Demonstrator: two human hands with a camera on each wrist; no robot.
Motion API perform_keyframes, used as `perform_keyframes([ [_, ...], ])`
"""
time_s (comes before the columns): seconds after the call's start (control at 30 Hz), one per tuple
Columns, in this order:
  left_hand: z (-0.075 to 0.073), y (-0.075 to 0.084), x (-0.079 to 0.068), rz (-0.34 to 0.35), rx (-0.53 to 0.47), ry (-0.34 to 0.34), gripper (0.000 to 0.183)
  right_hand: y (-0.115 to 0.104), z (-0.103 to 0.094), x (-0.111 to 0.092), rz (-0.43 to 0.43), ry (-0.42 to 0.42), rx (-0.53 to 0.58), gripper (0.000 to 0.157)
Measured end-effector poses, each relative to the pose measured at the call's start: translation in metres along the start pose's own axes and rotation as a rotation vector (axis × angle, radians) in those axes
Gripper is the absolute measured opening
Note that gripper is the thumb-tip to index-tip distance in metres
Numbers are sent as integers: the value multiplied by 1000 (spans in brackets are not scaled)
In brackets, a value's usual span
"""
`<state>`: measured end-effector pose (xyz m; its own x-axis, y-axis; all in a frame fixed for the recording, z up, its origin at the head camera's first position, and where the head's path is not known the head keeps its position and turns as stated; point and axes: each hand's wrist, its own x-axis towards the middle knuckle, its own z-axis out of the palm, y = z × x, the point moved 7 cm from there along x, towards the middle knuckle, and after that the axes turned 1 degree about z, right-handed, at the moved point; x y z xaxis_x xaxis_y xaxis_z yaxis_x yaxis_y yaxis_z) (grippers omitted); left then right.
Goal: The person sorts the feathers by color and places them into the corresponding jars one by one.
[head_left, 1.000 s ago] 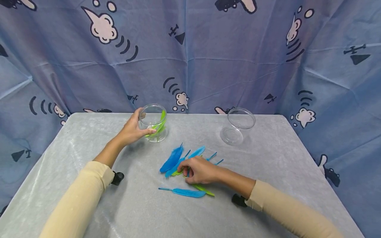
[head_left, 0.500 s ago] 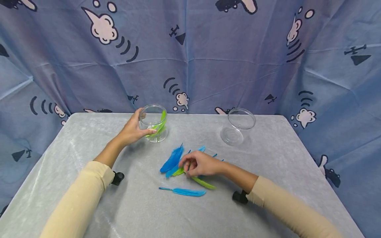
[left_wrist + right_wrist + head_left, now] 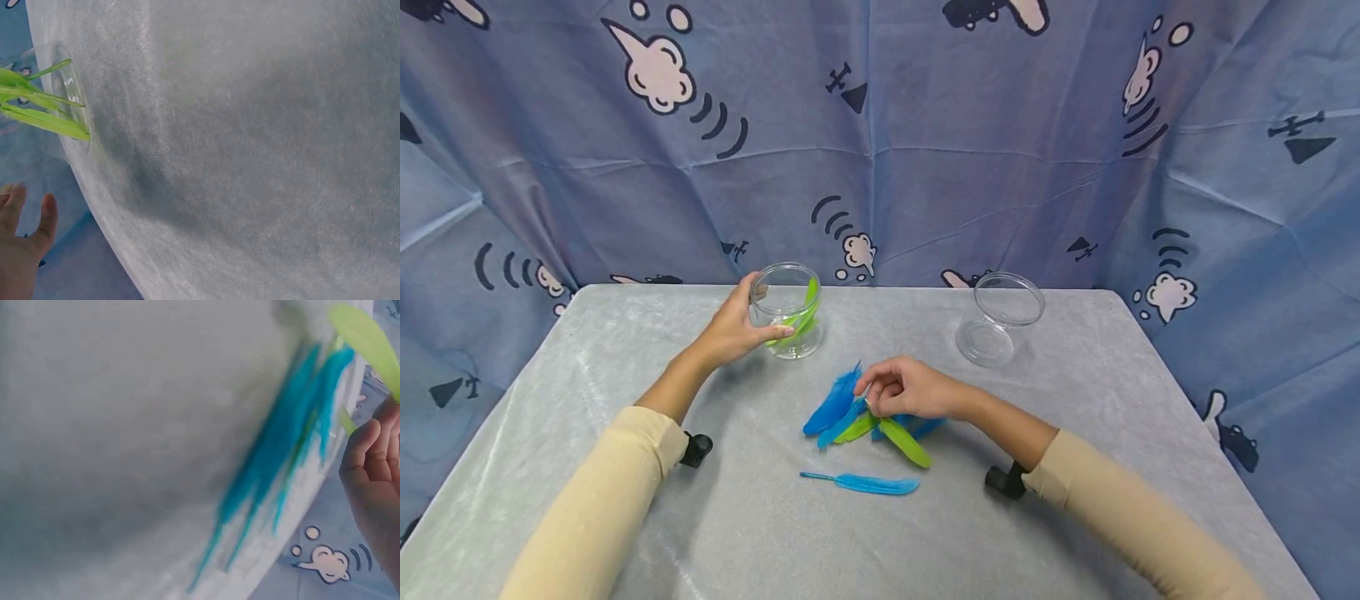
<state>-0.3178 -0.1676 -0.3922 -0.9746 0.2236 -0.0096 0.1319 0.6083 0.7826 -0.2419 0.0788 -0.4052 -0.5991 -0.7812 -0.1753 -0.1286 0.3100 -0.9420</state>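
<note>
My left hand grips the side of a clear footed cup at the back left of the table, thumb across its front. Inside the cup lean green feathers. My right hand pinches a green feather by its quill end above the pile, its vane hanging toward me. In the right wrist view this feather rises past the fingertips. Below and beside the right hand lie several blue feathers and another green feather; the hand hides part of the pile.
A second clear footed cup stands at the back right. One blue feather lies apart, nearer the front. The grey-covered table ends at a patterned blue curtain behind.
My right hand has lifted and moved back, drawing the green feather off the pile from beside the lone blue feather. My left hand and the cup stay put.
</note>
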Motion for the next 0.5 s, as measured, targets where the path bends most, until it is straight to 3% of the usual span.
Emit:
perform_keyframes([
  [0.5, 1, 0, -1, 14, -5, 10, 111, -42, -48, 2, -20, 261, -36, 24],
])
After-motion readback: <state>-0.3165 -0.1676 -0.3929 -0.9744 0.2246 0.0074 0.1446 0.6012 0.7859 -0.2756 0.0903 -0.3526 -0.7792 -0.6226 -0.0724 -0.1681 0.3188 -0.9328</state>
